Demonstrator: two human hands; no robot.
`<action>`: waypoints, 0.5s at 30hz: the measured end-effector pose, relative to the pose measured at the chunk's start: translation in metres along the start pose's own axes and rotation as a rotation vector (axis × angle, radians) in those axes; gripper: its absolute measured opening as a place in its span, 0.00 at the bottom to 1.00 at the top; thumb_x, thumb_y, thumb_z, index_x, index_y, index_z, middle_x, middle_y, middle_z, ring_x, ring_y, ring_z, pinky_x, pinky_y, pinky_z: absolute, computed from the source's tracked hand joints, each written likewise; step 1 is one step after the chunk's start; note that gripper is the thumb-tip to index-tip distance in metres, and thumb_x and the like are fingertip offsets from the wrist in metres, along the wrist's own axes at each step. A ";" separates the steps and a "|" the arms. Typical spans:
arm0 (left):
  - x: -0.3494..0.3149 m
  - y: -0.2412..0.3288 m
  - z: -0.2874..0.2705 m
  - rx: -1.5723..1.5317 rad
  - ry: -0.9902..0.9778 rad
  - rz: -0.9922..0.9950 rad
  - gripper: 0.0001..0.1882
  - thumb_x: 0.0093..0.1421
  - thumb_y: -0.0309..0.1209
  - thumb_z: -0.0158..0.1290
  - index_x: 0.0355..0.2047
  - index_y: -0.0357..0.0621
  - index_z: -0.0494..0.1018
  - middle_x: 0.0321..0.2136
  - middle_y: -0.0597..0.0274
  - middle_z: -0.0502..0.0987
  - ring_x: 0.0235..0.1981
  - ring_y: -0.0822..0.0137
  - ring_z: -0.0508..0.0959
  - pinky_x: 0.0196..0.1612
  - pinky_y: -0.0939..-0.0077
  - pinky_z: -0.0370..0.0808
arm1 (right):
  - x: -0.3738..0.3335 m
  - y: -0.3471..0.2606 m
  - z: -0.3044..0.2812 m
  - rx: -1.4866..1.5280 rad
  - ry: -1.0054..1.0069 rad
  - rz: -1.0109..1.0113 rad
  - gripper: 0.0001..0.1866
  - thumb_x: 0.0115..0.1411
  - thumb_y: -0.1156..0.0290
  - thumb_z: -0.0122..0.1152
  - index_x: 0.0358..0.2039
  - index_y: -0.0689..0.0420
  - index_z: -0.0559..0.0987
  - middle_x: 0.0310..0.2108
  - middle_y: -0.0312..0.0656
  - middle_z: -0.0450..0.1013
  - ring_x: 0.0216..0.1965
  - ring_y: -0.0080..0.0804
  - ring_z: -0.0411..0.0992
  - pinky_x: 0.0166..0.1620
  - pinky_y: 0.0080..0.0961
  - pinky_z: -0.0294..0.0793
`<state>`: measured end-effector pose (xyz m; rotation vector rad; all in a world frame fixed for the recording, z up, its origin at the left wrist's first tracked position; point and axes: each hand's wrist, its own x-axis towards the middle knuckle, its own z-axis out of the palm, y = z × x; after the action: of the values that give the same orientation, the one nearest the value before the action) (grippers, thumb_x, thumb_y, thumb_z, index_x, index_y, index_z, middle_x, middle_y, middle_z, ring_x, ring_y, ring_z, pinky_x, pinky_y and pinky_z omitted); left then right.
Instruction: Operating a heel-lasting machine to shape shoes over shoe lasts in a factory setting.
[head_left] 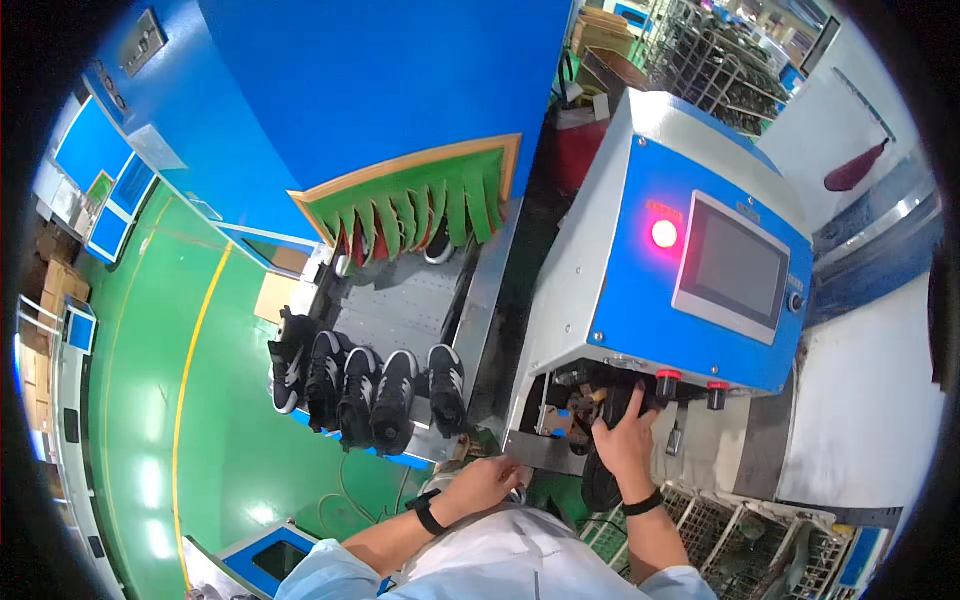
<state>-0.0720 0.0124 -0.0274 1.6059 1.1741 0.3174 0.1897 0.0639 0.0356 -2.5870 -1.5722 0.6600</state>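
My right hand (pixel 627 445) grips a black shoe (pixel 602 485) at the opening under the blue and grey machine (pixel 610 320). The index finger stretches up along the shoe, whose upper end sits below the machine's front panel. In front of my waist is my left hand (pixel 485 487), closed with curled fingers beside the metal plate (pixel 545 453) at the machine's lower corner. Whatever it may hold is hidden. To its left, several black and white sneakers (pixel 397 400) stand in a row on the end of a conveyor (pixel 395 305).
Green strips (pixel 410 215) hang over the conveyor's opening in a blue housing (pixel 390 80). A red light (pixel 664 234) glows beside the machine's dark screen (pixel 735 268). Wire racks (pixel 700 530) stand at the lower right. Green floor (pixel 140 400) with a yellow line spreads at left.
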 end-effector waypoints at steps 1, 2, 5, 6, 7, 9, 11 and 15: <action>0.000 0.005 -0.003 -0.018 -0.002 -0.030 0.16 0.67 0.39 0.51 0.44 0.40 0.79 0.35 0.45 0.82 0.38 0.44 0.82 0.42 0.55 0.78 | -0.003 -0.001 0.000 0.046 0.008 -0.002 0.52 0.58 0.57 0.64 0.75 0.57 0.44 0.62 0.85 0.49 0.53 0.78 0.69 0.49 0.57 0.76; 0.002 -0.005 0.002 -0.032 0.015 -0.048 0.17 0.67 0.40 0.52 0.45 0.39 0.79 0.36 0.44 0.82 0.38 0.43 0.82 0.42 0.55 0.78 | -0.006 0.000 0.007 0.048 0.011 -0.018 0.52 0.58 0.57 0.64 0.75 0.57 0.44 0.62 0.85 0.49 0.53 0.78 0.69 0.49 0.57 0.76; 0.009 -0.007 -0.002 0.008 0.044 0.002 0.18 0.67 0.40 0.51 0.46 0.39 0.79 0.35 0.43 0.82 0.38 0.43 0.82 0.42 0.55 0.78 | -0.010 0.011 0.025 -0.029 0.094 -0.012 0.54 0.59 0.56 0.64 0.75 0.55 0.41 0.61 0.85 0.50 0.51 0.78 0.70 0.50 0.58 0.75; 0.012 -0.009 -0.002 0.009 0.051 0.003 0.18 0.67 0.40 0.51 0.46 0.39 0.79 0.35 0.43 0.82 0.38 0.43 0.82 0.42 0.55 0.78 | -0.011 0.011 0.025 -0.006 0.116 -0.008 0.54 0.60 0.57 0.64 0.76 0.54 0.39 0.61 0.86 0.49 0.51 0.78 0.70 0.50 0.57 0.75; 0.017 -0.011 0.000 0.019 0.011 0.037 0.18 0.67 0.41 0.51 0.45 0.39 0.79 0.35 0.44 0.82 0.38 0.43 0.82 0.41 0.54 0.78 | -0.012 0.012 0.026 0.016 0.139 -0.004 0.55 0.60 0.57 0.64 0.76 0.54 0.38 0.61 0.86 0.49 0.51 0.79 0.69 0.50 0.57 0.75; 0.021 -0.008 0.002 0.025 -0.012 0.064 0.19 0.68 0.42 0.51 0.45 0.39 0.79 0.35 0.44 0.82 0.38 0.44 0.82 0.41 0.54 0.78 | -0.017 0.012 0.027 0.045 0.180 -0.016 0.55 0.60 0.58 0.64 0.76 0.54 0.38 0.61 0.86 0.49 0.51 0.79 0.69 0.51 0.57 0.75; 0.027 -0.003 0.004 0.044 -0.128 0.110 0.20 0.68 0.43 0.50 0.45 0.39 0.79 0.34 0.44 0.82 0.37 0.44 0.82 0.41 0.54 0.77 | -0.023 0.013 0.029 0.074 0.223 -0.029 0.55 0.60 0.59 0.64 0.76 0.54 0.38 0.61 0.87 0.49 0.51 0.80 0.69 0.51 0.57 0.74; 0.034 0.007 0.017 -0.037 -0.165 0.122 0.20 0.68 0.45 0.50 0.42 0.39 0.79 0.30 0.46 0.81 0.34 0.48 0.82 0.40 0.55 0.77 | -0.058 0.005 0.034 0.177 0.385 -0.039 0.53 0.58 0.61 0.66 0.75 0.55 0.44 0.60 0.79 0.53 0.52 0.80 0.67 0.50 0.58 0.74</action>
<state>-0.0402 0.0300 -0.0402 1.6417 0.9426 0.2773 0.1584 0.0058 0.0231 -2.3676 -1.3703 0.2599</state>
